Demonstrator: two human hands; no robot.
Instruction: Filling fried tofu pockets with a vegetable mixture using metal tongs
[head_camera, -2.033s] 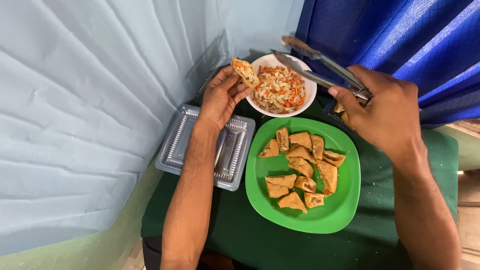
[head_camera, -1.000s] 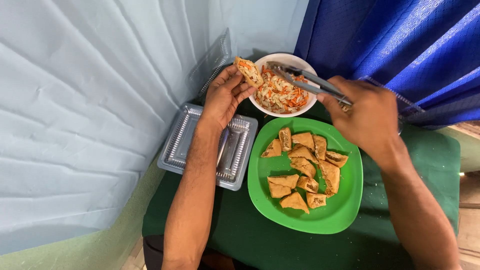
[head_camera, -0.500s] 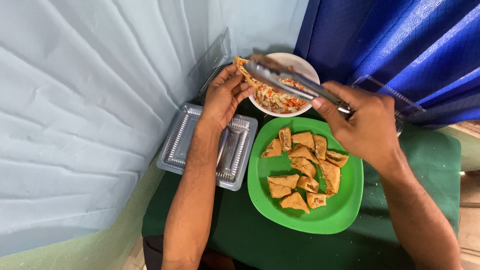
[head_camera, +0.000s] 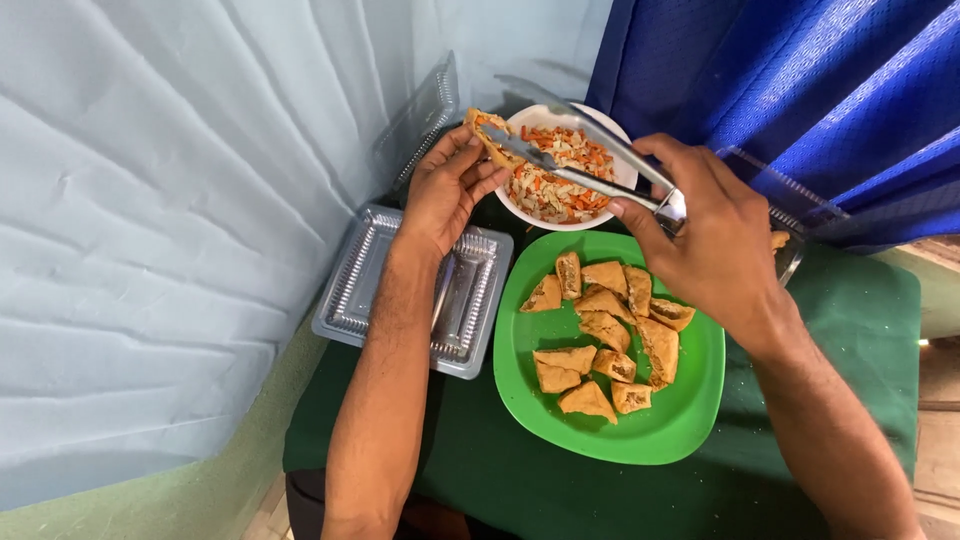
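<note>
Head view: a table (head_camera: 850, 330) under a dark green cloth sits against a pale blue sheet on the left and a blue curtain at the far right corner. The green plate (head_camera: 690, 400) near the middle holds about a dozen fried pastry pieces (head_camera: 605, 330), cut open and unfilled as far as can be seen. Toward the left edge lies an open clear plastic container (head_camera: 470, 290), its tray with nothing in it, the lid tilted up against the sheet. At the far edge stands a white bowl (head_camera: 520, 120) of shredded orange and pale vegetable filling (head_camera: 550, 185). The right hand (head_camera: 715, 235) is clenched around metal tongs (head_camera: 580, 165), whose tips reach over the bowl to the one pastry piece (head_camera: 488, 135) pinched in the fingers of the left hand (head_camera: 445, 190), at the bowl's left rim. Judging from this, stuffing has barely begun: one piece is being filled, the plateful remains, and nothing is packed.
</note>
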